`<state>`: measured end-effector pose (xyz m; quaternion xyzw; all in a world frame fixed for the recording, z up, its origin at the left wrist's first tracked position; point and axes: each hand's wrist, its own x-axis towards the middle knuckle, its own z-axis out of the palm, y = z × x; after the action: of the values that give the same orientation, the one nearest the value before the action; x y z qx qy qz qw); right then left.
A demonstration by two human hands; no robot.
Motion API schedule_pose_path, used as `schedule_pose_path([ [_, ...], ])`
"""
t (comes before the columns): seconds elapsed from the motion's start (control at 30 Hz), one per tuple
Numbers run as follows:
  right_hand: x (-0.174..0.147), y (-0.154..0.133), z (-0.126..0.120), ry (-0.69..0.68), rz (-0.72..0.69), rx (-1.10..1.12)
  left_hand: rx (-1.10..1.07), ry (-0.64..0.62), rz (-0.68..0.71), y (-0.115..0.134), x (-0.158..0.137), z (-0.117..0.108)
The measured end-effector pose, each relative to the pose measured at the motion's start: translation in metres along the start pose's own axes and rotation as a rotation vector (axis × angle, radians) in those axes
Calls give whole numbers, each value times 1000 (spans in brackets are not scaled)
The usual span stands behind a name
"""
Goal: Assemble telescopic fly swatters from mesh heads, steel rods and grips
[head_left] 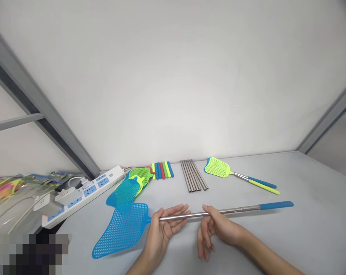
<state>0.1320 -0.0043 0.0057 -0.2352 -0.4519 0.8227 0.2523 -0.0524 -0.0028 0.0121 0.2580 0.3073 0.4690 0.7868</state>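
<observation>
A blue fly swatter [124, 229] with a stretched-out metal rod and a blue handle lies crosswise in front of me. My left hand [164, 227] is palm up with its fingers extended, holding the rod by the mesh head between thumb and palm. Around the middle of the rod, my right hand [215, 227] has its thumb laid over the metal while the other fingers hang loosely curled below it. Behind the hands are several metal rods [192, 175], several coloured handle sleeves [163, 170] and a pile of mesh swatter heads [127, 189] in blue, green and yellow.
Two swatters, a yellow one [218, 168] partly covering a blue one, lie at the back right. A white power strip [87, 195] with plugged-in adapters runs along the left side, beside plastic packaging [7, 194]. The wall [178, 95] rises behind the grey table [313, 179].
</observation>
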Motion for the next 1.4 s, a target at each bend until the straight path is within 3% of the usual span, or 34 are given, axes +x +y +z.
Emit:
schedule_pose_path([
  [0.57,-3,-14,0,218,-121,-163,208,9,49,8,2,7],
  [1.0,-1,-12,-9,343,-198,-43,351,35,136,5,2,7],
  [1.4,-1,-19,-18,440,-271,19,272,98,178,4,0,9],
])
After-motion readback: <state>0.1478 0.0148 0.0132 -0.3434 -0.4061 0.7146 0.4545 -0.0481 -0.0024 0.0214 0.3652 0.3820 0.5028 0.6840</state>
